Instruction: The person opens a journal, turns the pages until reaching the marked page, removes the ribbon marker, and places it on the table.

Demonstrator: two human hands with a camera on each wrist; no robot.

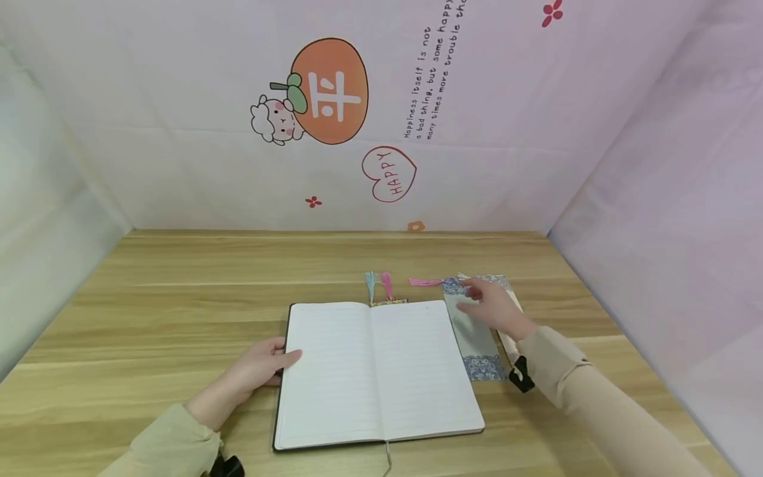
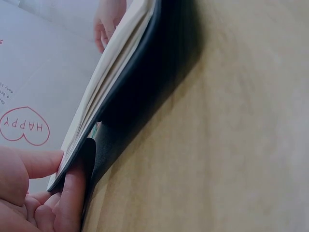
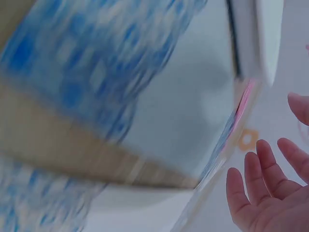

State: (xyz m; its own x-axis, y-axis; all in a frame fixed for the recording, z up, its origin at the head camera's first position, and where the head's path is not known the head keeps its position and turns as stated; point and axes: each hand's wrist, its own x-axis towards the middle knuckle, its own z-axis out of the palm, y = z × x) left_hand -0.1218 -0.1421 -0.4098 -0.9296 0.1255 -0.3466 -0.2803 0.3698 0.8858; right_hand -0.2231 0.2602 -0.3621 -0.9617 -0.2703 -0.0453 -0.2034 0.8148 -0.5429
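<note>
An open notebook (image 1: 330,377) with blank lined pages and a dark cover lies in front of me. My left hand (image 1: 262,366) grips its left edge, thumb on the page and fingers beneath the cover; the left wrist view shows that edge tilted up off the table. Right of the notebook lies a grey-green bookmark (image 1: 475,334) with blue patterned ends and a pink tassel (image 1: 424,282). My right hand (image 1: 491,306) hovers over its upper part, fingers loosely spread and holding nothing in the right wrist view. A cream bookmark (image 1: 508,346) beside it is partly hidden by that arm.
Blue (image 1: 370,286) and pink tassels (image 1: 386,285) and a patterned strip end (image 1: 393,302) stick out past the notebook's top edge. A ribbon (image 1: 389,456) hangs from its bottom. White printed cloth (image 1: 208,165) walls the wooden table (image 1: 149,318) at the back and sides.
</note>
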